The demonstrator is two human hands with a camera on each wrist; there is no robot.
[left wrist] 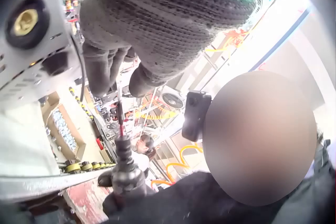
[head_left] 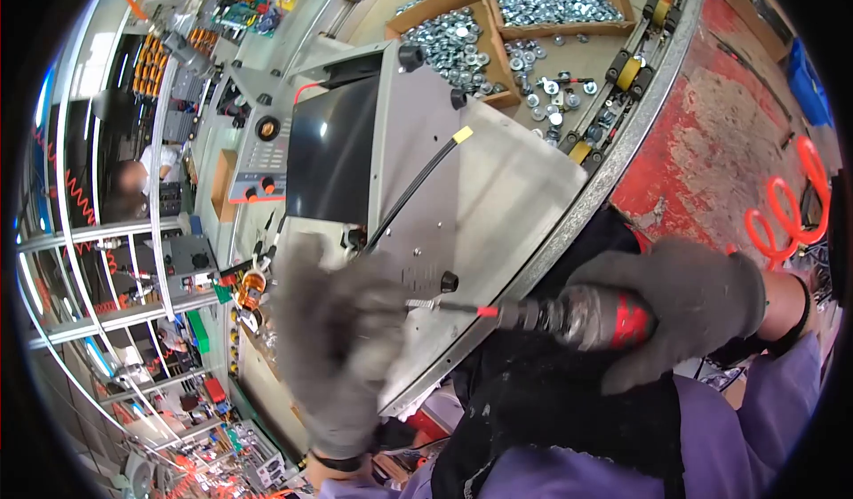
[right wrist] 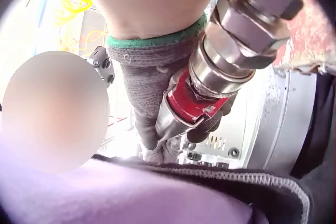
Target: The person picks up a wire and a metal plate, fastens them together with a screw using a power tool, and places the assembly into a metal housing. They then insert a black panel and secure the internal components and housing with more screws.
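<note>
My gloved right hand (head_left: 689,308) grips a red and metal power driver (head_left: 591,319), its bit pointing left; the right wrist view shows the red tool body (right wrist: 191,100) in the glove. At the bit's tip is my gloved left hand (head_left: 342,339), blurred; in the left wrist view the left hand (left wrist: 152,29) has its thumb and fingers curled around the tip of the bit (left wrist: 120,111). Whether a screw is there cannot be told. Beyond the hands lies a grey metal housing (head_left: 426,143) with black feet and a black cable with a yellow end (head_left: 462,134).
Cardboard trays of metal washers or discs (head_left: 555,1) stand at the back, with loose ones beside them. A roller rail (head_left: 631,72) runs along the bench's right edge. A grey panel with knobs (head_left: 262,148) stands left. A red coiled hose (head_left: 773,223) hangs at right.
</note>
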